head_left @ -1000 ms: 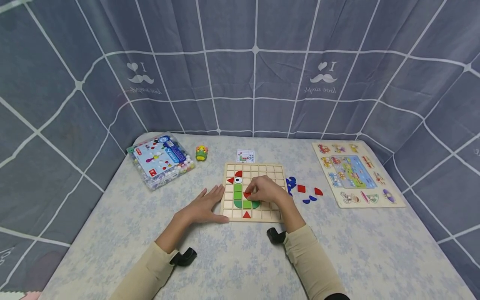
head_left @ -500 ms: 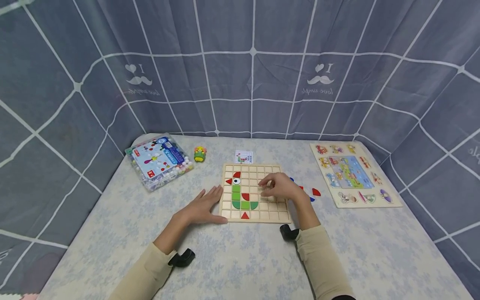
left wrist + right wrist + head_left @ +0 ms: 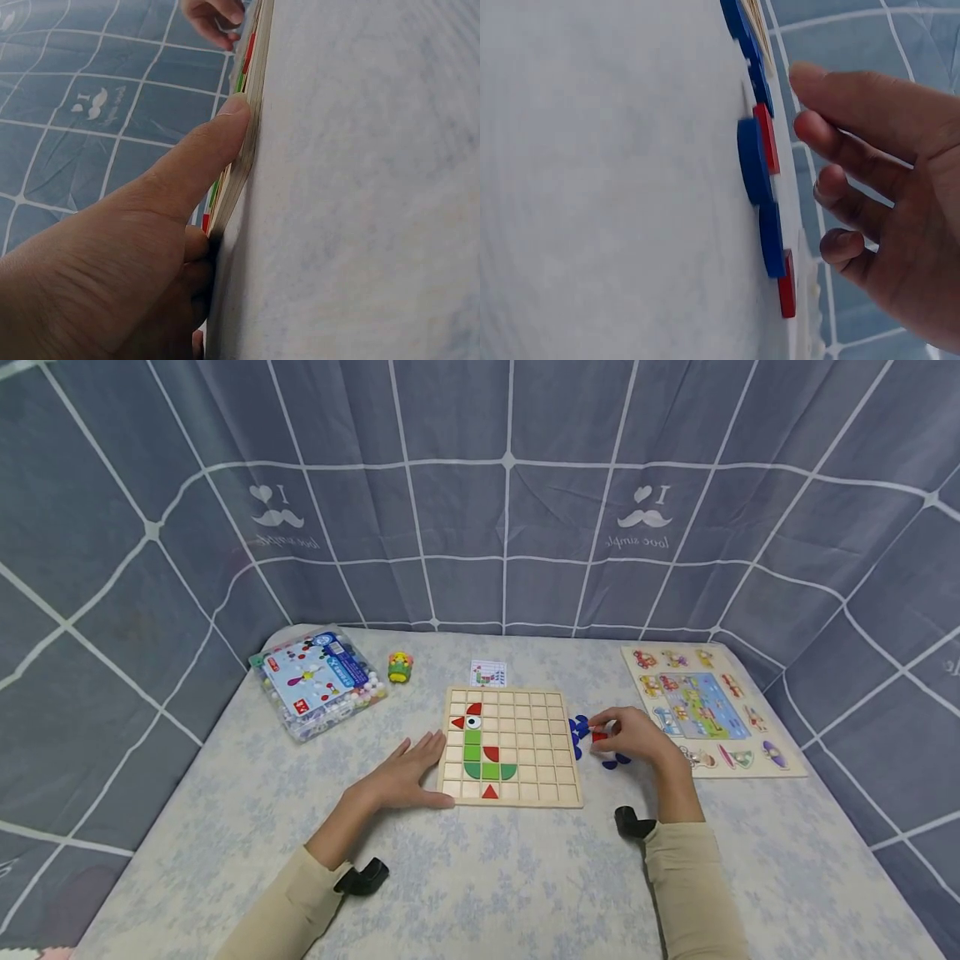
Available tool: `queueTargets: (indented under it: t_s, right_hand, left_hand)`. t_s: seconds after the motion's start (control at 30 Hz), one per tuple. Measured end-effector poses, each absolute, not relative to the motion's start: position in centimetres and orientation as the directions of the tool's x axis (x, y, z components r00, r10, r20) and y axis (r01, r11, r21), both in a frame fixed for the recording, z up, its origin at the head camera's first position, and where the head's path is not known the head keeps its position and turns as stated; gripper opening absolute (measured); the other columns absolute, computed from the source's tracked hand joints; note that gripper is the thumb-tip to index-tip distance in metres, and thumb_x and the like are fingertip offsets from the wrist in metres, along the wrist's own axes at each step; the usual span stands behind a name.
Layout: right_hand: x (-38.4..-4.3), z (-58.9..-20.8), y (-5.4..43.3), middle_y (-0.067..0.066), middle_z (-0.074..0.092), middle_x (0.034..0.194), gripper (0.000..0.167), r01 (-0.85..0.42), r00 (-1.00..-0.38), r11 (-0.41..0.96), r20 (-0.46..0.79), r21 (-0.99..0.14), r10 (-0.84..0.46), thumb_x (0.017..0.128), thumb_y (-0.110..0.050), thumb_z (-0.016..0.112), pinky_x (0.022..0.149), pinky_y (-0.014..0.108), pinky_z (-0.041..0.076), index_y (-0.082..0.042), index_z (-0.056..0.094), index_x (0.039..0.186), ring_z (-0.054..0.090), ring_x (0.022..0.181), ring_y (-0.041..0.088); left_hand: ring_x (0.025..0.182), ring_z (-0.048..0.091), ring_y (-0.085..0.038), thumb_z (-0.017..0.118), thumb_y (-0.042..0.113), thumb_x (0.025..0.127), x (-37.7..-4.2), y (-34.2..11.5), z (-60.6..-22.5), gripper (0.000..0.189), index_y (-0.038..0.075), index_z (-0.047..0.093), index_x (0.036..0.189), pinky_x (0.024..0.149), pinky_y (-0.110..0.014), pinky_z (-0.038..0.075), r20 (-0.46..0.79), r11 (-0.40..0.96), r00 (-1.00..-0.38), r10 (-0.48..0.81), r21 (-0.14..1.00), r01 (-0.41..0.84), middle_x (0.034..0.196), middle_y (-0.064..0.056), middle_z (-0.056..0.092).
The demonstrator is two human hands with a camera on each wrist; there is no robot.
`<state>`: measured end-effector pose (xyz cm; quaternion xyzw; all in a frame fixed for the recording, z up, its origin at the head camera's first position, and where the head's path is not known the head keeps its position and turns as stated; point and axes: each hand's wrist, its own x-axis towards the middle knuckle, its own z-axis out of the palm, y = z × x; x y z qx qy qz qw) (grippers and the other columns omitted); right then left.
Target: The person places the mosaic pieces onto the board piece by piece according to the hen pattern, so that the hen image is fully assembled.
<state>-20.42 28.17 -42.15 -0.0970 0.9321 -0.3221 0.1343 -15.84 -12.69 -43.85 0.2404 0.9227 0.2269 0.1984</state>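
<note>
Your left hand [image 3: 405,775] lies with fingers extended along the left edge of the wooden grid board [image 3: 540,781], its thumb at the board's near left corner. On the board, just right of that hand, a shape of green squares [image 3: 472,746], red pieces [image 3: 491,753] and a white eye piece [image 3: 473,722] is laid out in the cells.

Your right hand [image 3: 637,735] hovers beyond the board's right side, fingers loosely bent, with a gap between thumb and forefinger and nothing held. Its fingertips are near a red square [image 3: 599,737], apart from it. Blue pieces [image 3: 581,727] lie just left of those fingertips, against the board, and two more blue pieces [image 3: 617,762] lie on the near side of them. A picture puzzle [image 3: 690,658] sits to the right of this hand on the tabletop [image 3: 525,877].
</note>
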Motion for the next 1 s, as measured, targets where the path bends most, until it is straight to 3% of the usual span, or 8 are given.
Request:
queueTargets:
  t_s: [0.3, 1.0]
  right_hand:
    - [-20.8, -42.9, 29.4, 0.016, 0.067, 0.106, 0.035, -0.064, -0.949, 0.800, -0.212, -0.597, -0.234, 0.080, -0.016, 0.078, 0.064, 0.028, 0.047, -0.003, 0.072, 0.112, 0.055, 0.082, 0.022]
    - [-20.6, -43.1, 29.2, 0.006, 0.061, 0.083, 0.034, -0.034, -0.952, 0.787, -0.220, -0.616, -0.214, 0.079, -0.013, 0.077, 0.058, 0.028, 0.042, -0.001, 0.072, 0.110, 0.048, 0.069, 0.017]
  left_hand:
    - [0.153, 0.008, -0.029, 0.070, 0.060, 0.080, -15.9, -12.7, -43.9, 0.110, 0.005, 0.011, 0.156, 0.124, -0.053, 0.004, -0.258, 0.782, -0.805, 0.534, 0.513, 0.354, 0.164, -0.012, 0.010]
    - [0.153, 0.009, -0.032, 0.070, 0.059, 0.081, -15.8, -12.8, -44.0, 0.110, 0.003, 0.012, 0.156, 0.124, -0.055, 0.005, -0.227, 0.765, -0.802, 0.553, 0.519, 0.380, 0.164, -0.014, 0.011]
